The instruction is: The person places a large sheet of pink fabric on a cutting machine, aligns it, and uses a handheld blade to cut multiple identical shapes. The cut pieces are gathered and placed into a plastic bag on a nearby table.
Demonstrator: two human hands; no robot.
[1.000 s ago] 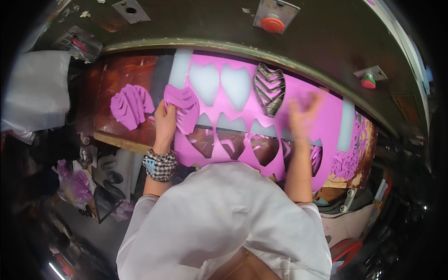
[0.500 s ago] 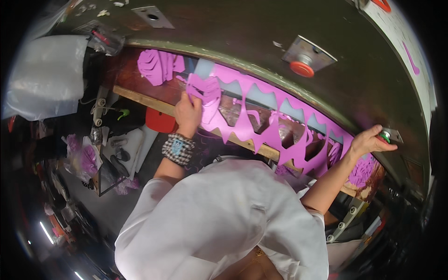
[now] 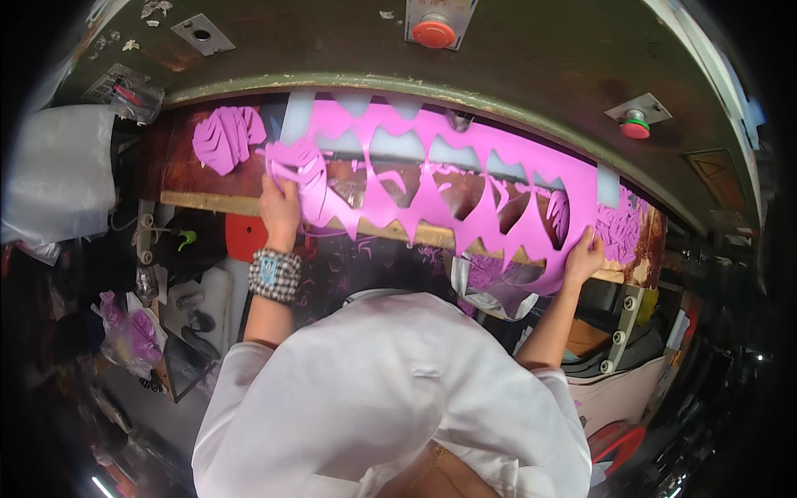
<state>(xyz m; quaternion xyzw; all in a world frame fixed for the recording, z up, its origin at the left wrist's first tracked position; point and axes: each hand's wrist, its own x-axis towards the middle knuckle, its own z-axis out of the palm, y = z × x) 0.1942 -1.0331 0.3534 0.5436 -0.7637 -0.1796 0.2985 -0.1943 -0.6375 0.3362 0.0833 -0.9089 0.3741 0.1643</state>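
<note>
A long purple sheet (image 3: 432,206) full of large pointed cut-out holes lies across the wooden workbench, its near edge hanging over the front. My left hand (image 3: 281,214) is closed at the sheet's left end, where a few loose cut purple pieces (image 3: 300,170) lie fanned beside the thumb; how many of them it grips I cannot tell. At the right end, my right hand (image 3: 584,256) pinches the sheet's edge between thumb and fingers. Pale blue-white board (image 3: 296,119) shows under the sheet's far side and through the holes.
Purple cut pieces are heaped at the bench's left (image 3: 226,139) and right (image 3: 618,232). Above hangs a green machine beam (image 3: 531,58) with a red button (image 3: 433,33) and a red-green button (image 3: 636,126). A red stool (image 3: 243,236) and a bag of purple scraps (image 3: 490,282) stand below.
My right hand has left the green button on the machine and come down onto the sheet's right edge. My left hand stays at the left end. The whole view has turned.
</note>
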